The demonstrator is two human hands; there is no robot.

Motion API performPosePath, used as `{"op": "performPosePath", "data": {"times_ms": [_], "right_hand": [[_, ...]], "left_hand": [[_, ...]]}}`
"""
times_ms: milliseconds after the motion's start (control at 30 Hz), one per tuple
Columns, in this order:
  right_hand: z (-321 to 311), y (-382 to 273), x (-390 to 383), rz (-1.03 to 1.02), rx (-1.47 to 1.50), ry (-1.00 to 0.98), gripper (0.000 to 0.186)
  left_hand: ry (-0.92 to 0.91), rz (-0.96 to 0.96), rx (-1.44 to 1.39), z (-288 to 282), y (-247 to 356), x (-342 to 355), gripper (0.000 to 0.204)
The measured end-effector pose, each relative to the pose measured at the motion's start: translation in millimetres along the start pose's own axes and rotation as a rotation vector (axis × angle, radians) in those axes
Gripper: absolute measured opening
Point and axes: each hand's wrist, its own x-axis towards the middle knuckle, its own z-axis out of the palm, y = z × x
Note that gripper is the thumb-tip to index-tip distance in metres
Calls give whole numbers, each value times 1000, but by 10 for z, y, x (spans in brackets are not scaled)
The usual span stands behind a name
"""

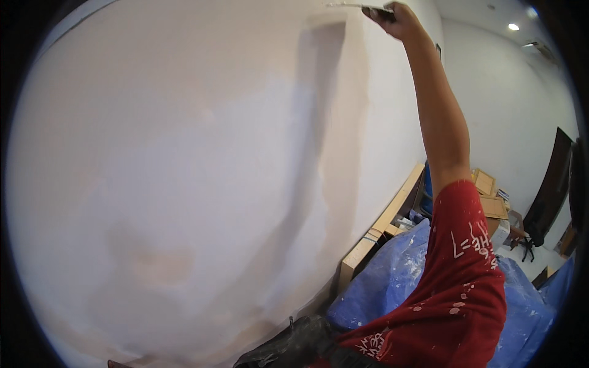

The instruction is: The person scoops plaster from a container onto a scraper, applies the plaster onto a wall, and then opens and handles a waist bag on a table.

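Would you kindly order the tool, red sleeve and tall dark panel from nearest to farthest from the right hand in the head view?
1. Tool: in the right hand, at the top.
2. Red sleeve: lower, on that same arm.
3. Tall dark panel: background, far right.

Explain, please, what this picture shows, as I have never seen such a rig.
There is no robot, just a person with bare hands. The picture comes from the left of two fisheye cameras worn on the head, so straight edges bend near its rim. The right hand, raised above a red sleeve, holds a thin tool with a dark handle near the wall; the left hand is out of view. Beige patches and shadows mark the wall. Further right are a beam and blue sheeting.
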Motion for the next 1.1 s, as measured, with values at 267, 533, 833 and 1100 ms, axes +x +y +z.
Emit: {"op": "performPosePath", "data": {"times_ms": [267,533,833,1100], "right_hand": [[-2171,1623,-2202,200,-181,-24,58],[-2883,3741,-4966,781,-209,595,38],[-2638,3969,-4976,869,-210,604,45],[-1311,2688,-3406,534,-159,411,20]], "left_hand": [[-132,-38,-106,-115,61,-84,70],[-147,-25,-34,-55,153,-27,66],[-130,10,-32,-9,135,-20,66],[-179,185,129,252,-230,180,44]]}}
